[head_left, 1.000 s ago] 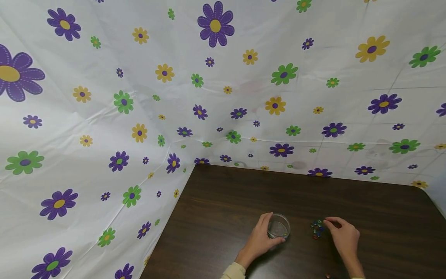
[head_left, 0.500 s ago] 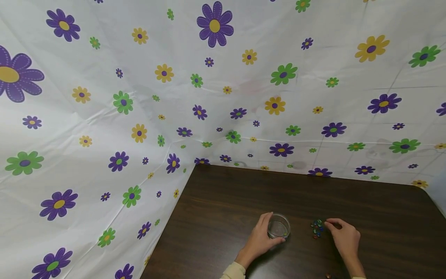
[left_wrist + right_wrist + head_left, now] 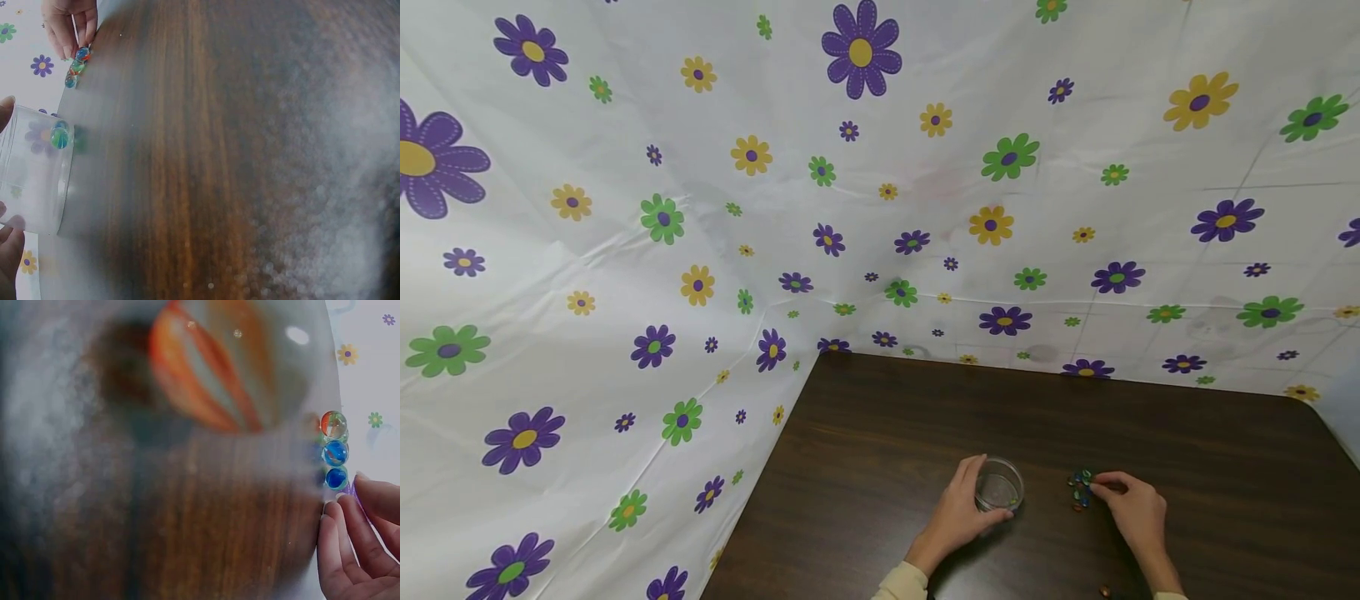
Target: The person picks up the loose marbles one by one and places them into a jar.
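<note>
My left hand (image 3: 958,510) grips a clear round container (image 3: 997,483) on the table, thumb and fingers on opposite sides of its wall. A green and blue marble (image 3: 59,137) shows inside it in the left wrist view. To the right, several coloured glass marbles (image 3: 1081,489) lie in a cluster. My right hand (image 3: 1135,510) is at the cluster's right side, fingertips close to a blue marble (image 3: 336,479) in the right wrist view. Thumb and fingers stand slightly apart there, and no marble shows between them. Part of the left hand is cut off in its wrist view.
A lone orange marble (image 3: 1105,592) lies near the bottom edge of the head view; a blurred orange-striped marble (image 3: 231,362) looms large in the right wrist view. The dark wooden table (image 3: 887,417) meets a flower-patterned sheet (image 3: 925,167) at its back and left.
My right hand has moved slightly left, up to the marble cluster. My left hand keeps its grip on the container. The head view has shifted a little.
</note>
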A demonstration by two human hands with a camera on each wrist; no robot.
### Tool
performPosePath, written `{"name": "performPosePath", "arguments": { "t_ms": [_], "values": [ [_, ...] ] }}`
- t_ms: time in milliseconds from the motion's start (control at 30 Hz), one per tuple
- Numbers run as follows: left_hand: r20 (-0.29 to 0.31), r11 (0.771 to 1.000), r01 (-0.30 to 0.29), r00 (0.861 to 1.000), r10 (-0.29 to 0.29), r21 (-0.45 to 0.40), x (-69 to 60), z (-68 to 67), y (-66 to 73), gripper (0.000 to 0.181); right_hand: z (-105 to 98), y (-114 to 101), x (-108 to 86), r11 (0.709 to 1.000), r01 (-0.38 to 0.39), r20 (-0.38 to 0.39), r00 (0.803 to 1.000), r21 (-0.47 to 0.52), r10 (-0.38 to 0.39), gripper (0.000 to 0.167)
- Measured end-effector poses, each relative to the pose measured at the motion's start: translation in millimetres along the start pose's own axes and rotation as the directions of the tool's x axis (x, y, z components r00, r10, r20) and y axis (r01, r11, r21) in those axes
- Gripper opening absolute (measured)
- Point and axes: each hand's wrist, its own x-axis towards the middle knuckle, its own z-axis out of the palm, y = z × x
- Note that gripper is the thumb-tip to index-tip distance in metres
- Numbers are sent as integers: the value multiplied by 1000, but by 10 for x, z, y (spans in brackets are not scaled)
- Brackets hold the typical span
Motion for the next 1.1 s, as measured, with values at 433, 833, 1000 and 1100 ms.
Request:
{"name": "performPosePath", "arguments": {
  "t_ms": [433,833,1000,1100],
  "values": [
    [12,1000,17,1000,-17,-7,-3,-3,2,90,12,-36,3,1000,3,42,999,-13,-2,13],
    [11,1000,14,1000,-14,-13,1,6,-17,90,31,-22,2,1000,20,55,998,-18,-19,9],
    [9,1000,9,1000,-9,-15,1,10,-21,91,26,-24,1,1000,18,39,999,-17,-17,7],
    [6,1000,-1,1000,1,-17,-1,12,-34,90,25,-15,-3,1000,12,23,1000,-9,-12,7]
  ]
}}
